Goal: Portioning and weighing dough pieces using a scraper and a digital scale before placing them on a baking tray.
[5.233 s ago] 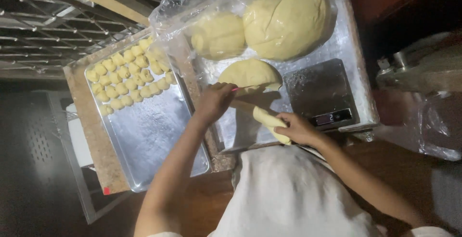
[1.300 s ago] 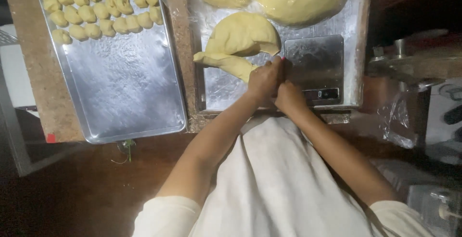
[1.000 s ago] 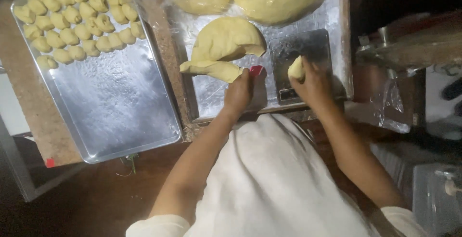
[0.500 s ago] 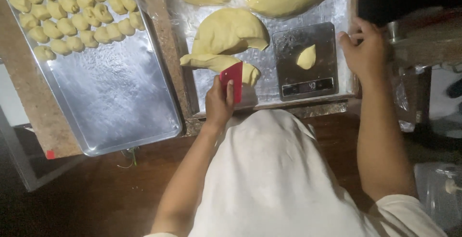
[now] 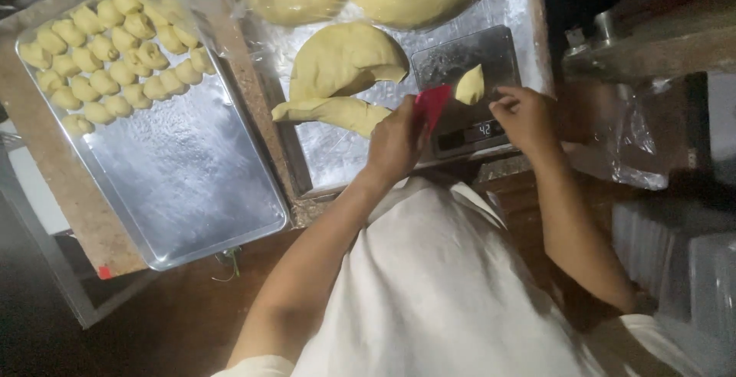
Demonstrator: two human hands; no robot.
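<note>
At nine o'clock a shiny metal tray point(image 5: 192, 185) carries rows of small, smooth dough balls point(image 5: 115, 55), its far corner cut off by the frame. At the centre lies a soft, pale slab of dough point(image 5: 345, 59) with a strip point(image 5: 330, 110) below it. The left hand point(image 5: 395, 143) is curled around a red scraper point(image 5: 432, 105), mostly hidden. At two o'clock a small dough piece point(image 5: 471, 86) sits on the scale point(image 5: 460, 63); the right hand point(image 5: 525, 116), loosely open and empty, rests just beside it.

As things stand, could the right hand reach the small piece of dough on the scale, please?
Probably yes. The right hand hovers beside the small dough piece on the scale, with nothing between them; the red scraper in the left hand sits on its other side.
</note>
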